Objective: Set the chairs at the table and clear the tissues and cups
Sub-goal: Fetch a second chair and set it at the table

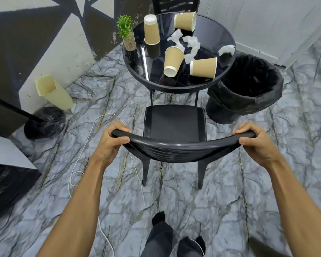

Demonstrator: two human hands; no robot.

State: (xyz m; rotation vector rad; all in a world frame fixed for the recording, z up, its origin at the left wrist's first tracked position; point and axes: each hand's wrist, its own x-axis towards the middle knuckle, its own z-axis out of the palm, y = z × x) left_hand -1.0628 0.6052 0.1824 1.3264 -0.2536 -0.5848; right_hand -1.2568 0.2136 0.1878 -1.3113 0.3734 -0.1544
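Nearest the camera, a dark trouser leg point(159, 236) and a black-socked foot point(158, 217) stand on a grey marble-patterned floor point(230, 191) veined in black and dull gold. A thin white cable point(73, 175) loops across that floor on the left side.

Both bare forearms reach forward to a black chair point(174, 123). The left hand point(110, 140) is clamped on the left end of its curved top rail, thumb on the near face and fingers curled over the far edge. The right hand point(254, 140) grips the right end the same way. The chair faces the table, its seat front just short of the table's rim.

Beyond it stands a round black glass-topped table point(137, 71). On it lie four tan paper cups: one upside down point(151, 29) at the far left, one on its side point(186, 21) at the back, one tipped toward the camera point(173, 61) in the middle, and one on its side point(204, 67) at the near right. Crumpled white tissues point(192, 41) lie scattered between them, with one more tissue point(226, 50) near the right rim. A small green plant point(127, 33) in a clear pot sits at the left edge.

A bin lined with a black bag point(246, 88) stands just right of the table. A second black chair point(176, 4) shows behind the table. To the left, a pale yellow square vase point(53, 92) sits by a wall painted in black and white angular shapes.
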